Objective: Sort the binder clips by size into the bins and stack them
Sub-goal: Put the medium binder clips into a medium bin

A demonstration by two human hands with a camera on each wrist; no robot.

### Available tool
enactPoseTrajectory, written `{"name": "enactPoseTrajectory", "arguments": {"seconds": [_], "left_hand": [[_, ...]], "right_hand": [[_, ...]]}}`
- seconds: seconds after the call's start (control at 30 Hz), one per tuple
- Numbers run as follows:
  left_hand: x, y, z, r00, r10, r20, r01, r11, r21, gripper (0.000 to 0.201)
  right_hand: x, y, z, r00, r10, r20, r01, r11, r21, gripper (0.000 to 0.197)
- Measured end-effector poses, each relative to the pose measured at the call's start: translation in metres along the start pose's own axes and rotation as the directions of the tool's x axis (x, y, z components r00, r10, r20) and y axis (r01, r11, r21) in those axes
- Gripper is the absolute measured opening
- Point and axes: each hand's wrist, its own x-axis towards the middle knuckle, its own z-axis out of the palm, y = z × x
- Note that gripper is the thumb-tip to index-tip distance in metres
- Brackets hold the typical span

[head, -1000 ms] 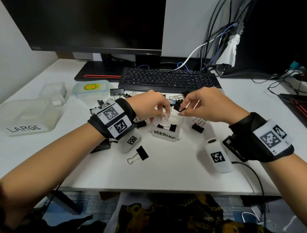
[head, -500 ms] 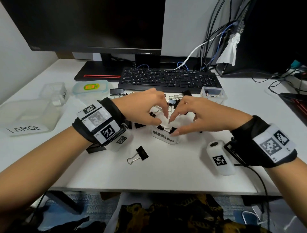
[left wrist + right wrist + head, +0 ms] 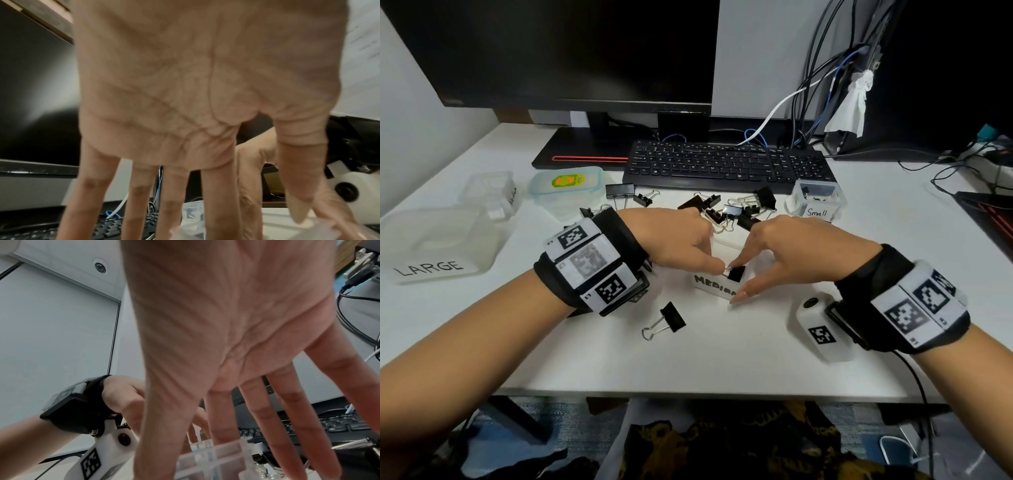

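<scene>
- The small clear plastic bin with the handwritten "MEDIUM" label [image 3: 717, 286] sits on the white tabletop [image 3: 722, 353] directly under both sets of fingers, and a black medium binder clip [image 3: 736, 273] lies at its near rim.
- The left hand [image 3: 674, 240] comes in from the left of the bin. Its thumb and a fingertip appear to pinch the clip's wire handle, though the contact point is small in the head view, and the left wrist view shows only straight fingers reaching down.
- The right hand [image 3: 791, 257] comes in from the right, fingers spread. One fingertip touches the clip's black body, and the thumb rests against the bin's front wall by the label.
- Judged from this, the clip is being settled into the bin. Its long axis seems to run left to right between the two hands, and both are equally near.
- Beyond the fingers lies a loose pile of black binder clips [image 3: 736, 209]; another black clip with silver handles [image 3: 666, 320] lies nearer the person, below the left wrist.
- To the right of the fingers stands the clear "Small" bin [image 3: 816, 202]; well to the left sits the translucent "LARGE" bin [image 3: 438, 243].
- Past the pile are a black keyboard [image 3: 726, 166] and a dark monitor [image 3: 571, 51].
</scene>
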Motion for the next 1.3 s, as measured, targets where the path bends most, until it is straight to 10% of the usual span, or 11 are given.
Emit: {"name": "enactPoseTrajectory", "arguments": {"seconds": [1.03, 1.3], "left_hand": [[-0.012, 0.012, -0.003, 0.999, -0.01, -0.03, 0.011, 0.999, 0.045, 0.062], [-0.03, -0.015, -0.048, 0.979, -0.004, -0.202, -0.023, 0.991, -0.131, 0.066]], "right_hand": [[-0.001, 0.0, 0.0, 0.988, -0.114, -0.1, 0.107, 0.991, -0.077, 0.064], [-0.001, 0.024, -0.04, 0.913, -0.005, -0.407, 0.063, 0.99, 0.129, 0.044]]}}
